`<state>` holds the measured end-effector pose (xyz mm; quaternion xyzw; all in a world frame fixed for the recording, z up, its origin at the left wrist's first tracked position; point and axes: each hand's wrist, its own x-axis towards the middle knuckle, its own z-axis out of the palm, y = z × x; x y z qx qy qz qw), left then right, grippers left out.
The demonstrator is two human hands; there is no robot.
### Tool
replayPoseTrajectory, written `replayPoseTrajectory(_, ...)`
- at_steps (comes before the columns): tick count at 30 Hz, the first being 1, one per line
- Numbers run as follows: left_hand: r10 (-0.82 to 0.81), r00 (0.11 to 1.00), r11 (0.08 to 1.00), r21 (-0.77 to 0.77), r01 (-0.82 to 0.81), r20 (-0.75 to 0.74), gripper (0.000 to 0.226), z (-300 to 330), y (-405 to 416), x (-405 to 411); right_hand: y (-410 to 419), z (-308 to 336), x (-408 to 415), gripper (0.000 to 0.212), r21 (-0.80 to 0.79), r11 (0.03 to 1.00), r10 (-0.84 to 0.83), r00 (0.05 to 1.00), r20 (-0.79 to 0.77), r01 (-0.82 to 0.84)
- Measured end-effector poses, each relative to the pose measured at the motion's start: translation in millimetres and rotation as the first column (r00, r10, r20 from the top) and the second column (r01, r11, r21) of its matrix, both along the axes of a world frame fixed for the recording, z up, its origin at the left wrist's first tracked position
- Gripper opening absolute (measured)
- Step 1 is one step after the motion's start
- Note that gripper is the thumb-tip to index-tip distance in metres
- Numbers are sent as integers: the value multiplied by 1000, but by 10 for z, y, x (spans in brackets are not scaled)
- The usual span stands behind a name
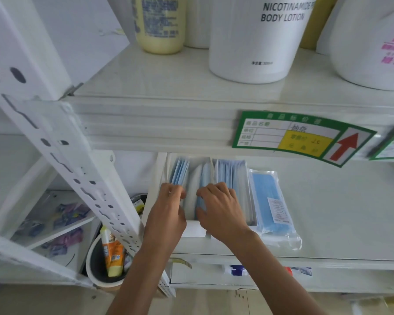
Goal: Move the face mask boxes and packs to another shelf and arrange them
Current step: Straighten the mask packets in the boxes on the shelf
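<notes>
Blue masks [180, 170] | left hand [168, 208], right hand [218, 208] part them | box [195, 228]

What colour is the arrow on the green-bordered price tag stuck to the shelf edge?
Red, pointing up, on the green-bordered price tag; the head view shows it clearly.

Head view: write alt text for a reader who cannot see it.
Two hands reach into an open white box of blue face masks on a white shelf: the left hand and the right hand each grip masks. A sealed mask pack lies to the right; lotion bottles stand above.
</notes>
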<state>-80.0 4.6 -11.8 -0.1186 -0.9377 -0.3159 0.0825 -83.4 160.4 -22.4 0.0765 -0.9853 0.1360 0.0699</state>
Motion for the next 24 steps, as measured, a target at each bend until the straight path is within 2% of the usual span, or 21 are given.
replayPoseTrajectory(7, -47, 998, 986, -158, 52, 35, 6, 41, 41, -120, -85, 19, -95, 30, 57, 996, -72, 995, 73, 68)
replayPoseTrajectory(9, -39, 999, 987, -156, 42, 22, 11, -1, 37, -138, -90, 19, -97, 31, 128, 991, -51, 995, 85, 40)
replayPoseTrajectory(12, -48, 999, 993, -107, 49, 13, 16, -39, 17, -135, -69, 17, -87, 31, 215, 976, 0, 997, 75, -16)
replayPoseTrajectory(14, -62, 998, 996, -66, 62, 0, 30, -59, -3, -102, -59, 10, -85, 35, 236, 971, 13, 998, 63, -28)
replayPoseTrajectory(17, -42, 996, 999, 20, 43, -80, 44, -101, -31, -53, -106, 34, -85, 56, 204, 979, -23, 998, 63, 10)
replayPoseTrajectory(20, 31, 989, 992, 125, -13, -144, 44, -144, -40, -65, -200, 77, -113, 80, 181, 981, -91, 990, 105, 71)
replayPoseTrajectory(22, 67, 986, 987, 154, -44, -151, 45, -156, -37, -81, -245, 82, -134, 87, 196, 976, -121, 985, 121, 96)
replayPoseTrajectory(24, 71, 987, 982, 182, -44, -144, 47, -167, -37, -87, -257, 58, -152, 85, 214, 971, -137, 984, 116, 110)
